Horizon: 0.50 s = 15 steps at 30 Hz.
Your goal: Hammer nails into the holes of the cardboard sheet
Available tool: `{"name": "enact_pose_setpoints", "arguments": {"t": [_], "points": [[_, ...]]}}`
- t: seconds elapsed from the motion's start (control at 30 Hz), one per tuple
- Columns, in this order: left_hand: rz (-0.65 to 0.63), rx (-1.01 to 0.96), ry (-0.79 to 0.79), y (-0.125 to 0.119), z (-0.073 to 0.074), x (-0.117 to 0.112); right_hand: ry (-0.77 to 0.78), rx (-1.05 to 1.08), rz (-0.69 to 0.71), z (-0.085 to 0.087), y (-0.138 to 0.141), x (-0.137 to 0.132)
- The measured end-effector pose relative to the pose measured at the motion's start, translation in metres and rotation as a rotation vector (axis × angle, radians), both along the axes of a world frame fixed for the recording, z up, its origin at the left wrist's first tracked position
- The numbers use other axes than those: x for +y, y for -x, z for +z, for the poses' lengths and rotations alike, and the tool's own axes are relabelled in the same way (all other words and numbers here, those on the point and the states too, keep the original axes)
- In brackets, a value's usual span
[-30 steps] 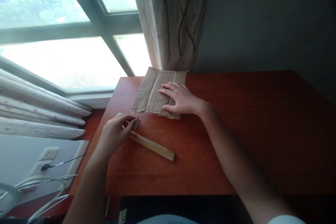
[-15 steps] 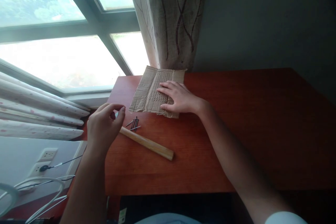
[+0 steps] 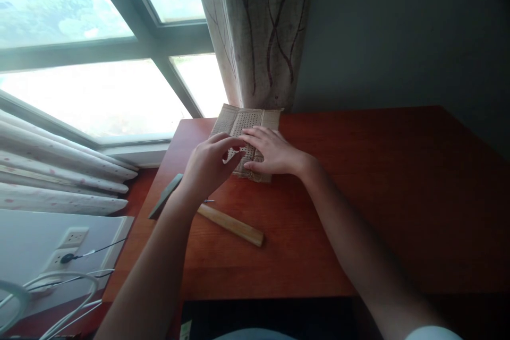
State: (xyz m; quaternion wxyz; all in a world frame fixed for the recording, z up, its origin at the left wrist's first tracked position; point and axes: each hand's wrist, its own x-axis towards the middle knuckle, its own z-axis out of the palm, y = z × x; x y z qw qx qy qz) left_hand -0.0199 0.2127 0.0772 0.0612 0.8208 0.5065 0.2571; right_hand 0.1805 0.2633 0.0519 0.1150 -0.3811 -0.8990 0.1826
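Note:
Flattened brown cardboard with rows of small holes lies at the table's far left part. My right hand rests on its right side, fingers spread. Over its near left part is my left hand, thumb and forefinger curled close together; whatever they pinch is too small to make out. Below my left wrist lies a hammer, its wooden handle pointing right and its grey head partly behind my forearm. A thin nail shows beside the handle; other nails are hidden by my left hand.
The reddish wooden table reaches far to the right. A window and a patterned curtain border its far left. White cables and a wall socket sit at the lower left.
My left hand has moved right and away from me, from beside the nails to over the cardboard, uncovering the hammer head. My right hand stays on the cardboard.

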Motion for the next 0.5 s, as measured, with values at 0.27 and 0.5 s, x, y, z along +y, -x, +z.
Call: {"name": "enact_pose_setpoints", "arguments": {"t": [0.27, 0.5], "points": [[-0.099, 0.071, 0.078, -0.010, -0.009, 0.008, -0.015, 0.046, 0.010, -0.004, -0.001, 0.003], [0.008, -0.202, -0.095, -0.017, 0.002, 0.000, 0.016, 0.009, 0.007, -0.003, -0.002, 0.003]]}}
